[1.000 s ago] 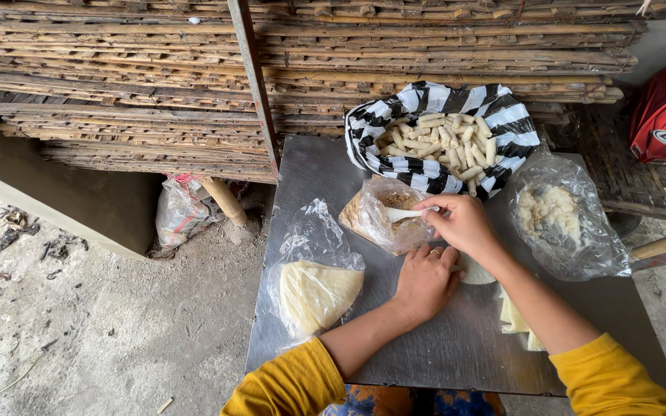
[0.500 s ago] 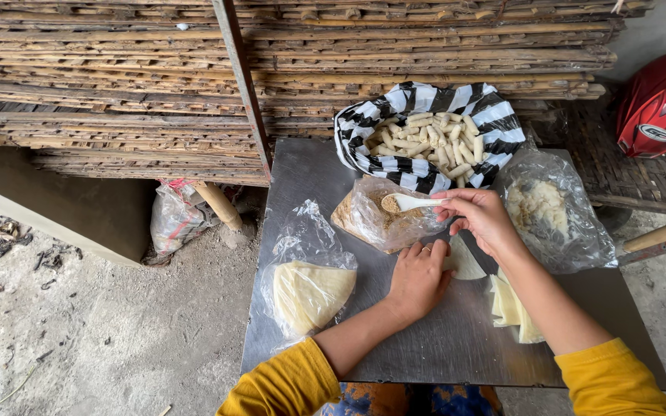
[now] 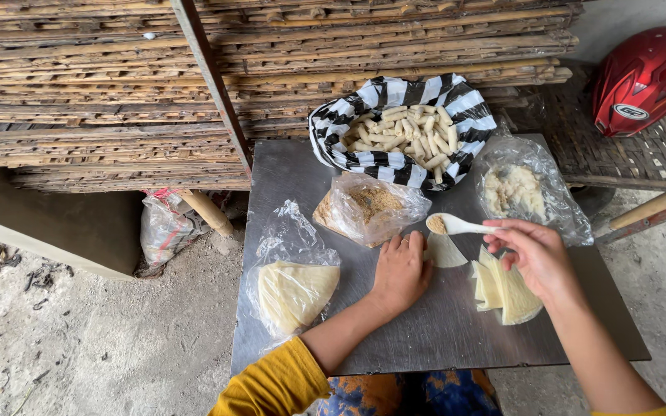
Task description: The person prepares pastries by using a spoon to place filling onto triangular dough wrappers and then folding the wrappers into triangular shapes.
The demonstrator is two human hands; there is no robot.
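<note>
Two hands: both work over a grey metal surface (image 3: 425, 339).
Far left: clear bag of folded wrappers (image 3: 293, 291).
Left hand (image 3: 401, 271): fingers spread flat, pinning a triangular wrapper (image 3: 447, 253).
Spoon (image 3: 456, 225): white, loaded with brown crumbs, just above that wrapper.
Right hand (image 3: 537, 258): fingers closed on the spoon handle.
Below it: stack of cut wrappers (image 3: 502, 289).
</note>
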